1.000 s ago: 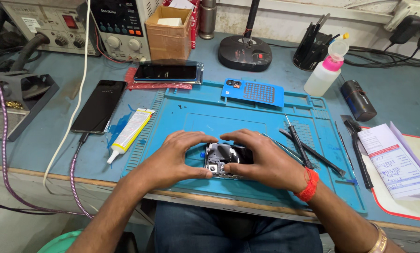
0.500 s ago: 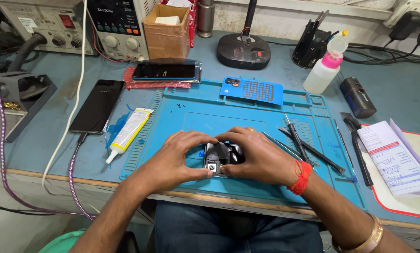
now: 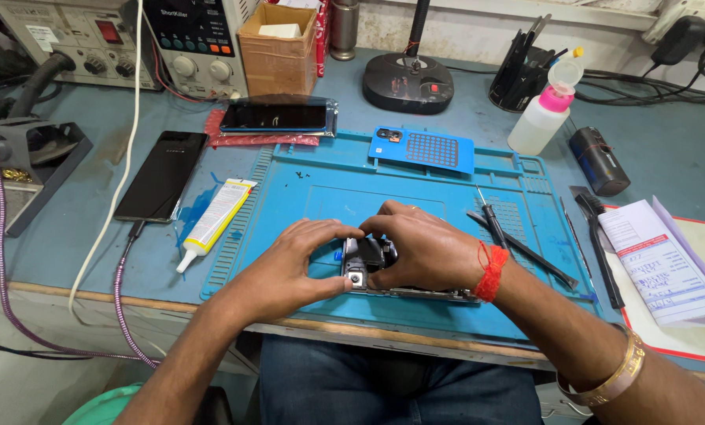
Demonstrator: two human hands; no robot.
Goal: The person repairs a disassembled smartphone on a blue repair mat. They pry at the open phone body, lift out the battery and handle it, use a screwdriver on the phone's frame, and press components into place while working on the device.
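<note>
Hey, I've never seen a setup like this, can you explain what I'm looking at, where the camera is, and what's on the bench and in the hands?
There is no machine here: a person works with two bare hands. The one camera sits on the person's head and looks down, so both arms reach in from the bottom.

The left hand and right hand together press on an opened phone lying on a blue mat; the fingers cover much of it.

Around it: a glue tube and a black phone plugged into a cable on the left, another phone on a red cloth behind, a blue back cover, a screwdriver, a squeeze bottle, and paper slips on the right. Test instruments stand at the back.
</note>
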